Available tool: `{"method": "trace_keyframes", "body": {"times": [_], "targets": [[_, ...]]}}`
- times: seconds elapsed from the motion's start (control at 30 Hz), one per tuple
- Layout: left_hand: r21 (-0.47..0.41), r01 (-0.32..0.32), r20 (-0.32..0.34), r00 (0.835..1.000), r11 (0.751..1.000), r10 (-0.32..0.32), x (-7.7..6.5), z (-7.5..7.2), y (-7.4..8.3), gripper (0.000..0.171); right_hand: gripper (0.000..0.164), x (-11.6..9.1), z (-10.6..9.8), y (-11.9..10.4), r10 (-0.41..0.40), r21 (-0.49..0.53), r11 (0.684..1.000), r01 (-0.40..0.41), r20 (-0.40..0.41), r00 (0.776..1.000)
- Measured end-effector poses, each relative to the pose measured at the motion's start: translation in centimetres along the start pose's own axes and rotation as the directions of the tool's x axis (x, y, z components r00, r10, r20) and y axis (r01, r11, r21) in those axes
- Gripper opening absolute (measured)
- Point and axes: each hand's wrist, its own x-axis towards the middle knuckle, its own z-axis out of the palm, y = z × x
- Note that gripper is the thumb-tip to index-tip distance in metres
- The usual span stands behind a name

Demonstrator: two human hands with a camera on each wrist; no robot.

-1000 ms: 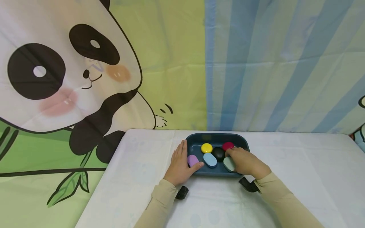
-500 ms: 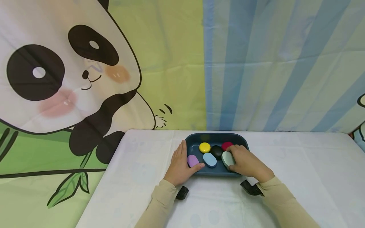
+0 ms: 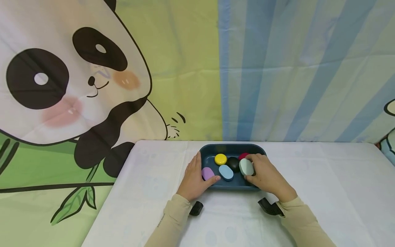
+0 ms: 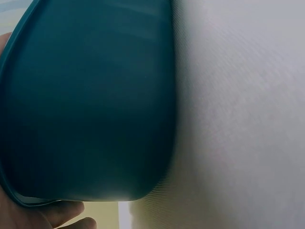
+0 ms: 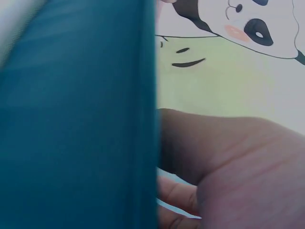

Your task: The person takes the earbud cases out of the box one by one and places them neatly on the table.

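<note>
1. In the head view, a pale green oval is pinched between the thumb and fingers of the right hand, over the right half of the blue tray. It is held with its face toward the camera and appears to be raised off the tray floor.
2. The left hand is laid along the tray's left edge, its fingers straight and pressed together, its thumb spread across the near-left corner.
3. As a judgement, the grasp is done, and the placing or release of the oval is left. Five pieces are not gripped: a yellow disc toward the far edge, a purple piece by the near-left corner, a light blue oval nearer the near edge, a black piece about the middle, and a red piece, partly covered, toward the far-right corner.
4. Small dark writing is printed on the left sleeve, too small to be read. No brand or label can be made out on the pieces or the tray.
5. In the left wrist view, the tray's outer wall is shown beside the white cloth. Only parts of the fingers are seen past the rim; no lettering is shown.
6. In the right wrist view, the thumb and fingers are reached over the tray's rim. Their tips are hidden there, so the pinch cannot be told from this side. No writing is seen.
</note>
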Motion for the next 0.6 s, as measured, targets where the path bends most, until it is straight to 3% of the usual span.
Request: {"method": "trace_keyframes", "body": {"times": [0.6], "targets": [[-0.038, -0.01, -0.013, 1.0, 0.999, 0.01, 0.0, 0.1, -0.1, 0.115, 0.061, -1.1, -1.8, 0.2, 0.035, 0.045, 0.999, -0.027, -0.176, 0.984]]}}
